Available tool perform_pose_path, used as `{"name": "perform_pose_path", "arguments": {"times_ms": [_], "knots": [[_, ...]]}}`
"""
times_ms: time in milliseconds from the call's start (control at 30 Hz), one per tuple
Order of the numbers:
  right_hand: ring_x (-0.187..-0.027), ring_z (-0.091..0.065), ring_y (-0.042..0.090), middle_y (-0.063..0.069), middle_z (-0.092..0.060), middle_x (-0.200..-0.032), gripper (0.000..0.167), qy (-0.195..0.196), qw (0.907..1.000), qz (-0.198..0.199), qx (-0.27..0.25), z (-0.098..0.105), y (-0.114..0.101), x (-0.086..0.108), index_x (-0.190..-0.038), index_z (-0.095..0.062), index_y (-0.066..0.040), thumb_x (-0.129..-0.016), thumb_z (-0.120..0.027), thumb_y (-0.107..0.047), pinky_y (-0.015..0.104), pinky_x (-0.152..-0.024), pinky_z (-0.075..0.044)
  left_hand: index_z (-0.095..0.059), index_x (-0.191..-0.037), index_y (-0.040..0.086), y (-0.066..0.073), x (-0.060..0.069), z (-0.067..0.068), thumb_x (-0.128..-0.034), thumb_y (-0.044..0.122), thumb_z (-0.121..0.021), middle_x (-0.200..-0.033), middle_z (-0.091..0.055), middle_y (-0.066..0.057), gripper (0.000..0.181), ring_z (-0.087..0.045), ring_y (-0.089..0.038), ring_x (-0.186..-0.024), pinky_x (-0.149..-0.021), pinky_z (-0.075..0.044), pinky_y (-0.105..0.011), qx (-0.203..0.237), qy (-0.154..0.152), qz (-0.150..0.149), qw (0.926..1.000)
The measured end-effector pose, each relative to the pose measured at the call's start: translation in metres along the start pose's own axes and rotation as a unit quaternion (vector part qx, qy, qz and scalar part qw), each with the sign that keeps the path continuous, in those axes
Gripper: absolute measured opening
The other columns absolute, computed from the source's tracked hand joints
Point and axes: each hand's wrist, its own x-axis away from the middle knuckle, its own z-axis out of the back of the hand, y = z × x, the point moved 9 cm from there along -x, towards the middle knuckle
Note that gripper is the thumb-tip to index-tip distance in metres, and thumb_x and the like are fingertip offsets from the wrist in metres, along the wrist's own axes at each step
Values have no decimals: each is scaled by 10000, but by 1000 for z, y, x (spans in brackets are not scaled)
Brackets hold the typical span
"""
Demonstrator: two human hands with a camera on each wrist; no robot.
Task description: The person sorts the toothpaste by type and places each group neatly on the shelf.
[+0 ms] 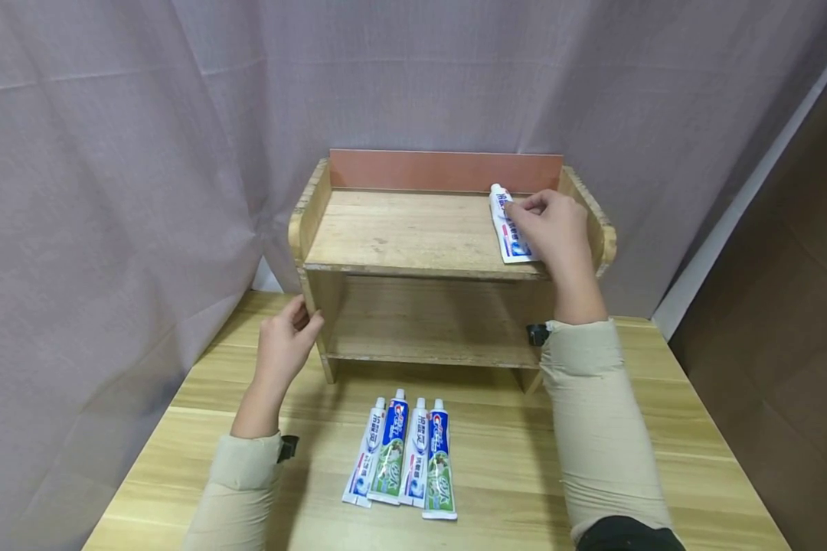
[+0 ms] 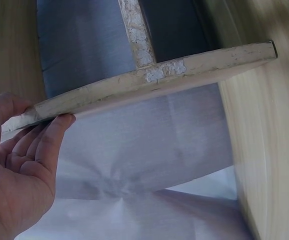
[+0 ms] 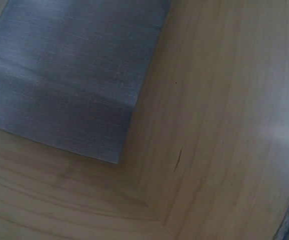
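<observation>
On the right part of the top board of a wooden shelf, a white and blue toothpaste tube lies with its cap toward the back. My right hand holds this tube between thumb and fingers. My left hand grips the edge of the shelf's left side panel. In the left wrist view, the thumb and fingers of that hand are on either side of the panel edge. The right wrist view shows only wood and grey cloth, with the hand out of sight.
Several toothpaste tubes lie side by side on the wooden table before the shelf, caps toward it. The shelf has a lower board and a reddish back strip. Grey cloth hangs behind; a brown surface stands at the right.
</observation>
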Motion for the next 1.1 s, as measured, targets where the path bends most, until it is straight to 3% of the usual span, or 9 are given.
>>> {"name": "perform_pose_path", "arguments": {"times_ms": [367, 867, 1100], "knots": [[-956, -558, 242, 123, -659, -1070, 511, -20, 10000, -86, -3, -2, 2, 2, -1127, -695, -60, -918, -595, -516, 332, -760, -465, -673, -1237, 22, -5, 3, -1, -950, 133, -661, -1142, -706, -203, 308, -712, -314, -1041, -840, -603, -288, 154, 57, 66, 9998], [-953, -561, 249, 122, -671, -1073, 492, 3, 10000, -47, 45, -5, -2, 3, -1120, -696, -61, -924, -589, -499, 356, -777, -474, -702, -1161, 13, -4, 11, 5, -936, 103, -686, -1096, -717, -218, 242, -721, -331, -998, -815, -612, -304, 146, 269, -66, 9995], [-949, -556, 248, 123, -657, -1060, 501, 17, 10000, -73, 48, -2, 0, 3, -1113, -693, -58, -918, -593, -508, 342, -758, -463, -691, -1193, -30, -14, 16, -5, -941, 119, -685, -1107, -713, -229, 293, -721, -330, -1003, -828, -612, -312, 304, 25, 253, 9992]]}}
